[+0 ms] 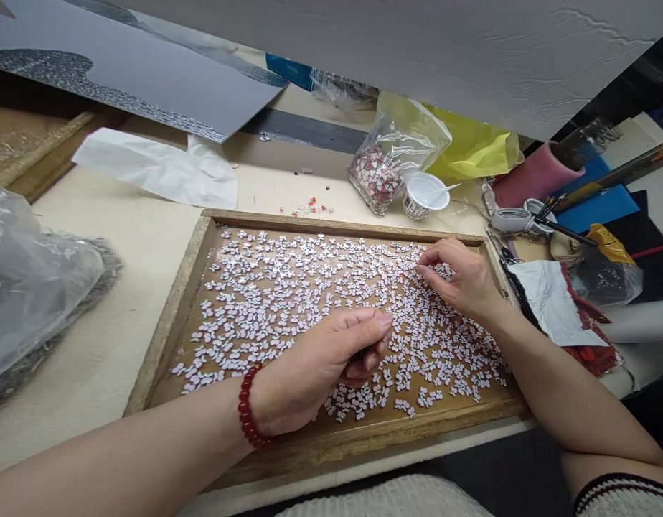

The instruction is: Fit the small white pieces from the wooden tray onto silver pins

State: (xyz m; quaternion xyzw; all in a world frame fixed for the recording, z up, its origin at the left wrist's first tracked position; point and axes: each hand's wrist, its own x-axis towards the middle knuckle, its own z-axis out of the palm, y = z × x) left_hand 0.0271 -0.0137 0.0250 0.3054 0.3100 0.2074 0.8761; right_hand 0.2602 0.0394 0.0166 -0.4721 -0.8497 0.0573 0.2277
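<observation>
A shallow wooden tray (167, 316) is spread with many small white cherry-shaped pieces (278, 287), lying flat on its brown base. My left hand (331, 352), with a red bead bracelet (248, 406) at the wrist, is curled closed above the tray's middle; what lies inside the fingers is hidden. Over the right part of the tray, my right hand (455, 276) has thumb and forefinger pinched low over the pieces. Whether a piece sits between those fingertips is too small to make out.
Behind the tray stand a clear bag (377, 172) of red and white bits and a small white cup (425, 195). A few red bits (313, 207) lie nearby. Plastic bags (35, 266) rest at left; tape rolls (511, 221) and tools crowd the right. A large white panel (417, 50) hangs overhead.
</observation>
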